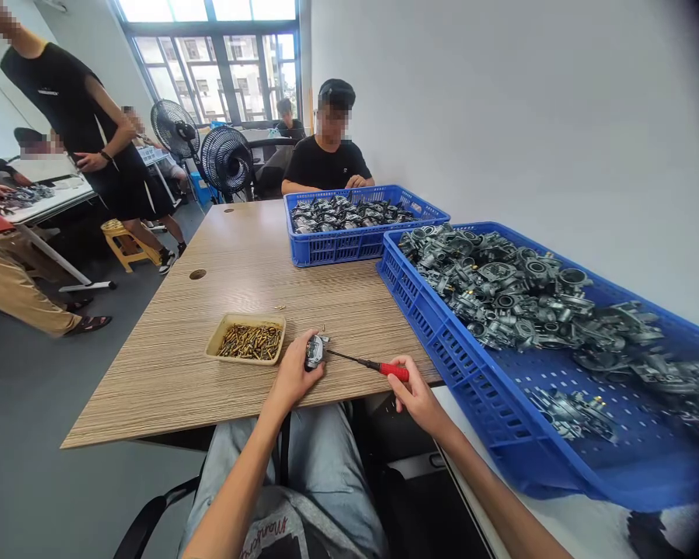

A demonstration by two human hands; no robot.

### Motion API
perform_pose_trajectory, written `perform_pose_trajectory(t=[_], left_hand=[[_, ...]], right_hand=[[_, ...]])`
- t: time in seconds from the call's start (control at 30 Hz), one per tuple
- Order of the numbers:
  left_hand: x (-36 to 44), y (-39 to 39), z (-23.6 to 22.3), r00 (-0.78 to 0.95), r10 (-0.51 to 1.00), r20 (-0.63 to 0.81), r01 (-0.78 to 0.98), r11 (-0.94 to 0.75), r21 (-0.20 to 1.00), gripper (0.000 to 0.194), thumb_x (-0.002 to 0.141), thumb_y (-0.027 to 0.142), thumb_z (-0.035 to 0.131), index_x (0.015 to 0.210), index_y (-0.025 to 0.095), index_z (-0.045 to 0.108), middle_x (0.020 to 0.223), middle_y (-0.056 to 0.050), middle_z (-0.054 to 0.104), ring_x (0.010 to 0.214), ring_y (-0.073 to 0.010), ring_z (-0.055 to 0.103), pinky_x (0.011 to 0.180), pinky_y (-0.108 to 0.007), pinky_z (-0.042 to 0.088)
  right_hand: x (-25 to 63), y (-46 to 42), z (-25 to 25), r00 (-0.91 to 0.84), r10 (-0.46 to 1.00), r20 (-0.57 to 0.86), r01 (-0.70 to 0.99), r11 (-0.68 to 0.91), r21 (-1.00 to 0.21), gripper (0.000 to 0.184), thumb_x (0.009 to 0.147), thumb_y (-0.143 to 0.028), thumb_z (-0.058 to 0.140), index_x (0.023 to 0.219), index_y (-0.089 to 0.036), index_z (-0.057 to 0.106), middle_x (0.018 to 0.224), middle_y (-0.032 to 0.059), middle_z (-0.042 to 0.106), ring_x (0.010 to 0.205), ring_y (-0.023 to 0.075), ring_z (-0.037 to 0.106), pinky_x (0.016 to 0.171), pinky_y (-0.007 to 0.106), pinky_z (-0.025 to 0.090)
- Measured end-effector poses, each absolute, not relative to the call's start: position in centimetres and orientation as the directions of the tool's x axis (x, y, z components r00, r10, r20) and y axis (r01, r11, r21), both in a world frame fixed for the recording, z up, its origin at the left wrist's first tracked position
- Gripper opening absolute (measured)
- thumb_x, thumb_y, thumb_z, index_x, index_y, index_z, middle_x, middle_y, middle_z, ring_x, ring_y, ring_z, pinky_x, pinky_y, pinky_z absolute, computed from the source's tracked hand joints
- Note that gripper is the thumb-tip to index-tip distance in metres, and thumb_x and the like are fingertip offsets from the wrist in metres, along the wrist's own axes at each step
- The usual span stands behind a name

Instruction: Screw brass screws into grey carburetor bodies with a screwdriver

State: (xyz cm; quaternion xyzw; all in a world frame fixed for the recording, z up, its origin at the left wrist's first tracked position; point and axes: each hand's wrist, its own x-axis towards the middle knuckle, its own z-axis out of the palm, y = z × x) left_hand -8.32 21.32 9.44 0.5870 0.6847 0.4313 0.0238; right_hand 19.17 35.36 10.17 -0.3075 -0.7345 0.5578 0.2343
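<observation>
My left hand (294, 371) is closed around a small grey metal carburetor body (314, 352) near the table's front edge. In my right hand (416, 394) is a screwdriver (394, 372) with a red handle and a long dark shaft, held in the fingers. Its shaft points left, the tip close to the carburetor body; whether they touch I cannot tell. Left of my left hand stands a cream plastic tray (210, 347) filled with small brass jets (250, 341). A few loose brass pieces (280, 307) lie on the tabletop behind it.
A large blue crate (443, 353) of carburetor bodies (501, 287) flanks my right arm. Farther back, another blue crate (338, 250) holds more metal parts, with a seated person (329, 163) behind it. Two fans (227, 159) and a standing person (75, 116) are beyond the wooden table (168, 357).
</observation>
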Motion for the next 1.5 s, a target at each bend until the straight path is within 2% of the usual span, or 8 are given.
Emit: perform_pose_trajectory(t=[0.07, 0.3, 0.5, 0.73, 0.97, 1.2, 1.4, 1.5], left_hand=[[-8.33, 21.32, 9.40, -0.308, 0.825, 0.474, 0.785, -0.061, 0.616, 0.072, 0.086, 0.018, 0.069, 0.154, 0.019, 0.042, 0.151, -0.015, 0.059, 0.142, -0.0301, 0.056, 0.122, -0.050, 0.045], [-8.31, 21.28, 9.61, -0.312, 0.823, 0.475, 0.781, -0.062, 0.621, 0.071, 0.086, 0.018, 0.069, 0.153, 0.020, 0.043, 0.150, -0.014, 0.059, 0.140, -0.0298, 0.058, 0.121, -0.048, 0.046], [-8.27, 21.32, 9.70, -0.315, 0.831, 0.459, 0.777, -0.053, 0.628, 0.071, 0.086, 0.018, 0.069, 0.152, 0.019, 0.043, 0.150, -0.015, 0.059, 0.140, -0.0306, 0.057, 0.121, -0.050, 0.045], [-8.17, 21.31, 9.63, -0.322, 0.831, 0.453, 0.770, -0.049, 0.637, 0.071, 0.086, 0.018, 0.069, 0.152, 0.020, 0.043, 0.150, -0.015, 0.059, 0.141, -0.0299, 0.056, 0.122, -0.050, 0.044], [-8.27, 21.34, 9.47, -0.318, 0.829, 0.460, 0.772, -0.055, 0.633, 0.070, 0.087, 0.019, 0.068, 0.153, 0.020, 0.043, 0.150, -0.015, 0.059, 0.142, -0.0295, 0.056, 0.122, -0.049, 0.045], [-8.23, 21.22, 9.74, -0.316, 0.837, 0.447, 0.769, -0.050, 0.638, 0.070, 0.087, 0.020, 0.068, 0.153, 0.019, 0.043, 0.150, -0.015, 0.059, 0.142, -0.0299, 0.056, 0.123, -0.049, 0.044], [-8.21, 21.23, 9.80, -0.312, 0.837, 0.448, 0.771, -0.052, 0.635, 0.071, 0.086, 0.019, 0.069, 0.152, 0.020, 0.043, 0.149, -0.014, 0.059, 0.141, -0.0305, 0.057, 0.121, -0.050, 0.045], [-8.19, 21.25, 9.73, -0.314, 0.835, 0.452, 0.773, -0.051, 0.632, 0.070, 0.086, 0.019, 0.068, 0.152, 0.020, 0.044, 0.149, -0.015, 0.060, 0.140, -0.0301, 0.058, 0.121, -0.050, 0.045]], right_hand=[[19.17, 35.36, 10.31, -0.700, 0.714, 0.005, 0.187, 0.189, -0.964, 0.041, 0.097, -0.061, 0.055, 0.114, -0.025, 0.045, 0.068, -0.0103, 0.051, 0.045, 0.0115, 0.054, 0.051, 0.027, 0.048], [18.99, 35.52, 9.99, -0.706, 0.708, 0.003, 0.183, 0.186, -0.965, 0.038, 0.101, -0.063, 0.049, 0.097, -0.025, 0.045, 0.062, -0.0106, 0.044, 0.041, 0.0117, 0.050, 0.044, 0.026, 0.042], [19.24, 35.37, 10.21, -0.711, 0.703, -0.007, 0.186, 0.178, -0.966, 0.041, 0.099, -0.062, 0.053, 0.114, -0.026, 0.044, 0.066, -0.0112, 0.049, 0.045, 0.0125, 0.054, 0.051, 0.027, 0.048], [19.09, 35.55, 9.95, -0.707, 0.707, 0.005, 0.197, 0.204, -0.959, 0.036, 0.102, -0.061, 0.048, 0.101, -0.025, 0.045, 0.060, -0.0111, 0.045, 0.042, 0.0120, 0.050, 0.048, 0.026, 0.045], [19.31, 35.59, 9.59, -0.709, 0.706, -0.008, 0.190, 0.180, -0.965, 0.043, 0.099, -0.064, 0.052, 0.116, -0.026, 0.042, 0.064, -0.0118, 0.048, 0.044, 0.0130, 0.054, 0.051, 0.028, 0.049], [19.09, 35.49, 10.00, -0.700, 0.714, -0.007, 0.230, 0.216, -0.949, 0.039, 0.102, -0.065, 0.045, 0.097, -0.026, 0.044, 0.058, -0.0117, 0.043, 0.041, 0.0133, 0.052, 0.048, 0.027, 0.043], [19.30, 35.42, 10.05, -0.712, 0.703, -0.001, 0.200, 0.201, -0.959, 0.041, 0.100, -0.062, 0.051, 0.115, -0.026, 0.044, 0.064, -0.0117, 0.048, 0.045, 0.0139, 0.056, 0.054, 0.029, 0.049], [19.25, 35.44, 10.04, -0.698, 0.716, -0.006, 0.217, 0.205, -0.954, 0.040, 0.099, -0.063, 0.050, 0.111, -0.025, 0.045, 0.064, -0.0114, 0.049, 0.044, 0.0134, 0.055, 0.051, 0.028, 0.047]])
